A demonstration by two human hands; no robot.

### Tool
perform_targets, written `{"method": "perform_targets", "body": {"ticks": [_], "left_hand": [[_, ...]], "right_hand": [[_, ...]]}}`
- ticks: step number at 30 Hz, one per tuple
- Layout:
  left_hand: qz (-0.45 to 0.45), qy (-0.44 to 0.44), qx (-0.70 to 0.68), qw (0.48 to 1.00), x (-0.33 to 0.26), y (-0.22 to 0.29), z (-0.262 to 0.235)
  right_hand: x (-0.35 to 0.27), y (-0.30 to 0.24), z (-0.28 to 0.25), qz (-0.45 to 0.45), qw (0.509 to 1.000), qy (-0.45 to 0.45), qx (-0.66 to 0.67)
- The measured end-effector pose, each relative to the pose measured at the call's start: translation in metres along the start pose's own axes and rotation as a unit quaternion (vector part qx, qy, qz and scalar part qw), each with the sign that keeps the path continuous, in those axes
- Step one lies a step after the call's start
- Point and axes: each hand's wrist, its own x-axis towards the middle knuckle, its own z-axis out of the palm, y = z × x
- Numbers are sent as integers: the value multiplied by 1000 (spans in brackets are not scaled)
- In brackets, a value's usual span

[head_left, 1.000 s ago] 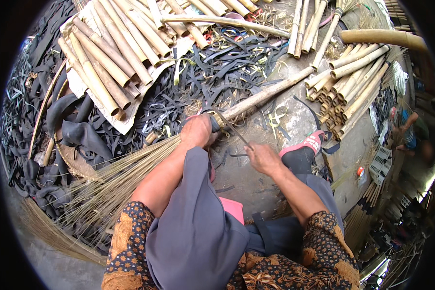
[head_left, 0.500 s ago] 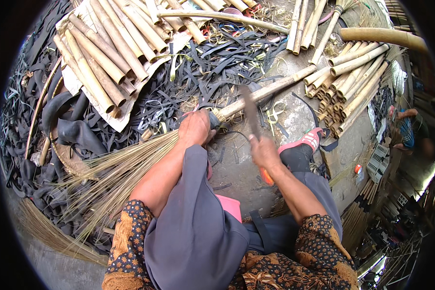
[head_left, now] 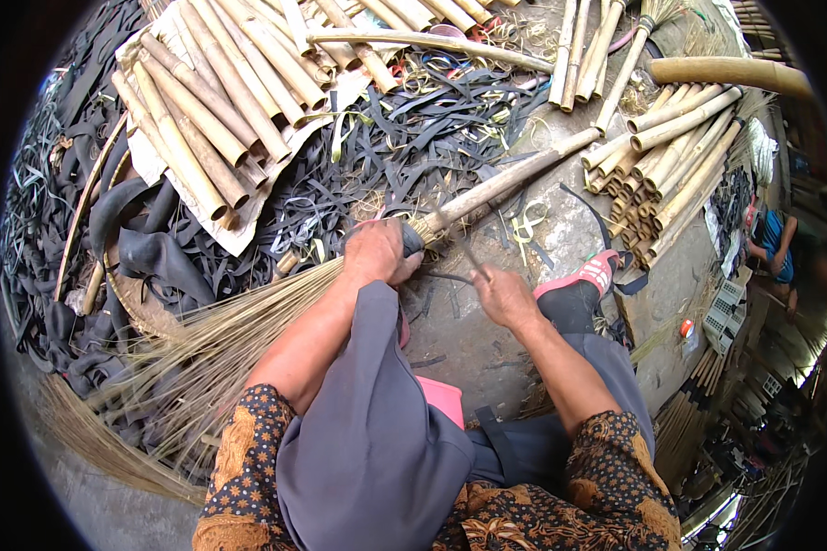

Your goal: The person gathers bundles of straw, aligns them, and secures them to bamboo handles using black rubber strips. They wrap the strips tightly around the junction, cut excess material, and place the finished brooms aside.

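Observation:
My left hand [head_left: 377,253] is closed around the neck of a broom, where the straw bristles [head_left: 211,349] meet the bamboo handle [head_left: 515,179]. A dark band [head_left: 412,241] wraps the neck just past my fingers. The broom lies slanted on the concrete floor, bristles to the lower left and handle to the upper right. To the right, my right hand [head_left: 505,296] grips a thin dark blade-like tool [head_left: 469,259] whose tip points at the handle near the band. The tool is blurred.
Cut bamboo lengths [head_left: 220,101] lie stacked on a white sheet at upper left, more bamboo sticks [head_left: 671,156] at right. Black rubber strips [head_left: 413,138] cover the floor behind the broom. My shoe [head_left: 583,280] rests right of my right hand. Another person [head_left: 776,243] sits far right.
My right hand rose with the tool half a second ago and has come back down beside the broom neck. The left hand kept its grip on the neck.

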Motion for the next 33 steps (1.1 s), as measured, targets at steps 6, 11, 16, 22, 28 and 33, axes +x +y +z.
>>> {"method": "perform_targets", "body": {"ticks": [6,11,16,22,28,33], "left_hand": [[-26,-11,-40,999,4,1,14],[-33,-10,-19,999,1,3,12],[-27,9,-47,999,-2,3,2],[-19,-8,-50,999,0,5,9],[-52,18,-45,997,6,-1,18],[-26,-11,-45,999,4,-2,12]], "right_hand": [[-11,-3,9,-20,999,-24,-35],[-11,-9,13,11,999,43,18],[-4,-3,18,-65,996,38,-38],[1,8,15,75,978,161,109],[-14,-10,22,-25,997,69,0],[-16,-19,18,-16,999,43,-18]]}}
